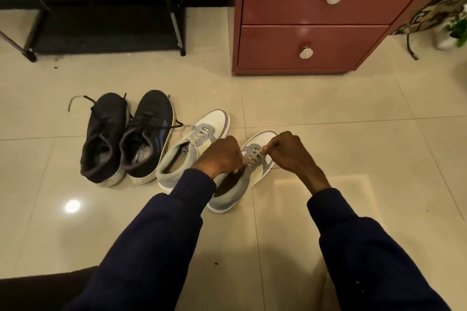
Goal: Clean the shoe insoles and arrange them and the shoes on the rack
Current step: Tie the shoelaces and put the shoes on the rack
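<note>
Both hands curl over the laces [253, 156] of a grey-and-white shoe [249, 171] on the floor [328, 118]: the left hand [219, 156] grips them, the right hand [288, 151] pinches one. Its partner [192, 149] and two dark shoes [126, 136] stand beside it, left.

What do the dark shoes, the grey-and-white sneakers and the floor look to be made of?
Dark shoes: likely matte woven or knit fabric, judging by the soft creased collars. Grey-and-white sneakers: smooth white panels, leather or synthetic, with duller grey overlays, perhaps suede. Floor: glossy glazed tile, shown by grout lines and a lamp glare.
</note>
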